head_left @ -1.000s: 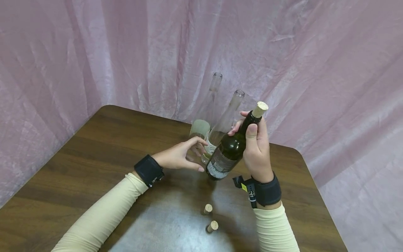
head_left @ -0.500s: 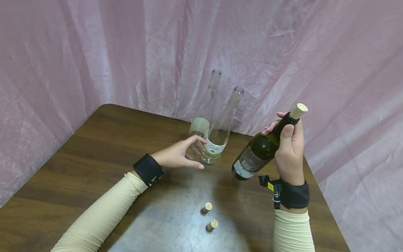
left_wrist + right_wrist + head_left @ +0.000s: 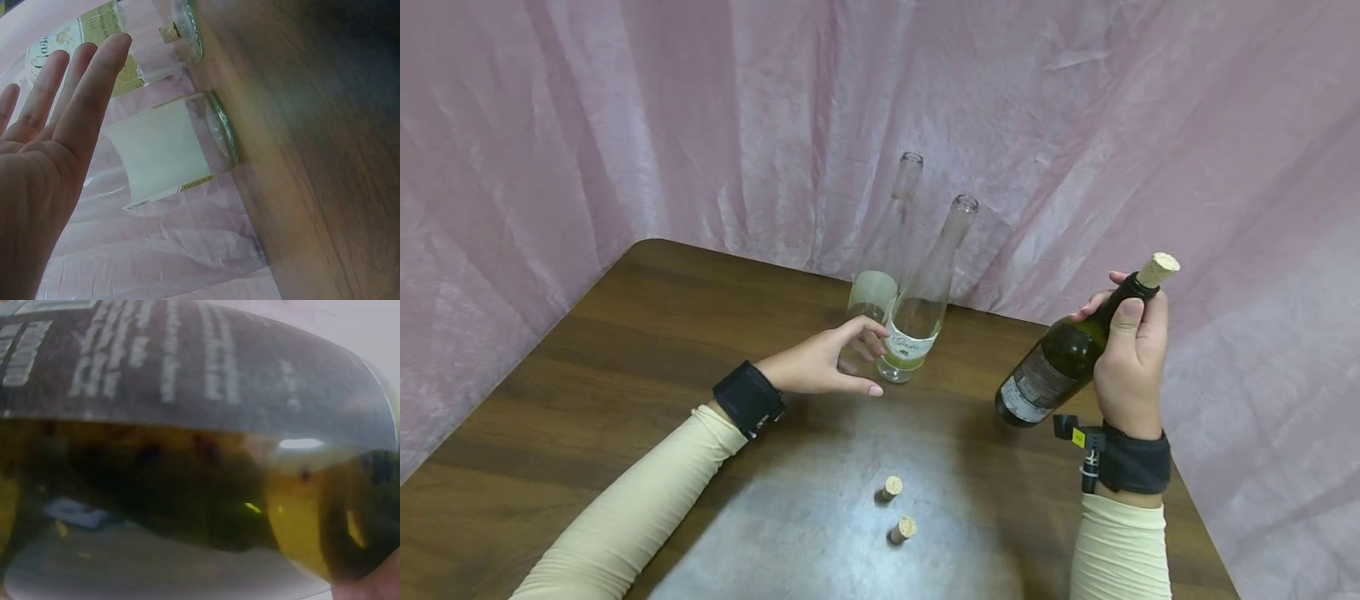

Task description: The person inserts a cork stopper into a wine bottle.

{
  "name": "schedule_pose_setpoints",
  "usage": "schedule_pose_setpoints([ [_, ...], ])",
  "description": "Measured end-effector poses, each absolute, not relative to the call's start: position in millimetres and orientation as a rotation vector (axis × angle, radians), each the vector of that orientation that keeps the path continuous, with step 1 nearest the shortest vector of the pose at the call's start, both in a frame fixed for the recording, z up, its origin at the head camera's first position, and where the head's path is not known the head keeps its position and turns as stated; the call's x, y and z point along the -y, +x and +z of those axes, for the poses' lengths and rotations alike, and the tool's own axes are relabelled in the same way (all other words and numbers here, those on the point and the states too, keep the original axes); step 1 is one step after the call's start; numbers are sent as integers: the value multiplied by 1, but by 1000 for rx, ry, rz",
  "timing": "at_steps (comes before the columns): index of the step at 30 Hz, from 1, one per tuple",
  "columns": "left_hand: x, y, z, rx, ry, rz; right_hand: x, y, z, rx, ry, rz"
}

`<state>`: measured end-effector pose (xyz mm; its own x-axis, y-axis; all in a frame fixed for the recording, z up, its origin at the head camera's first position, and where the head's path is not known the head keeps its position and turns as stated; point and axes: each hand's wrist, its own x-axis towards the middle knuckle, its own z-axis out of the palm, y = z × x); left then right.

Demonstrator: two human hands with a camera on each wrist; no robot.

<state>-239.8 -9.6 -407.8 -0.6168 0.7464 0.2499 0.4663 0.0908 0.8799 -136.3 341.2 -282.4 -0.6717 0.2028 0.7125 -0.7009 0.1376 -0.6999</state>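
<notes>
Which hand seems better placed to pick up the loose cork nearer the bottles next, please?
Probably the left hand: its fingers look relaxed and it appears to hold nothing, while the right hand grips the dark bottle. That cork also looks nearer the left hand.

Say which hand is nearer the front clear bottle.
Left. The left hand is just left of the front clear bottle; the right hand is well off to its right, gripping the dark bottle.

Yellow-green glass bottle [image 3: 300, 506] up close, dark label [image 3: 262, 406] above, blurred pale print [image 3: 170, 356], white glare [image 3: 300, 444] along label's edge.
</notes>
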Motion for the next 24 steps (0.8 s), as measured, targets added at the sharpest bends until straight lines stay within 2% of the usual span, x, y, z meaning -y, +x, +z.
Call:
schedule_pose_setpoints([
  [24, 9, -243, -413, -2177, 1194, 1535, -391, -155, -311, 1730, 276, 1552],
])
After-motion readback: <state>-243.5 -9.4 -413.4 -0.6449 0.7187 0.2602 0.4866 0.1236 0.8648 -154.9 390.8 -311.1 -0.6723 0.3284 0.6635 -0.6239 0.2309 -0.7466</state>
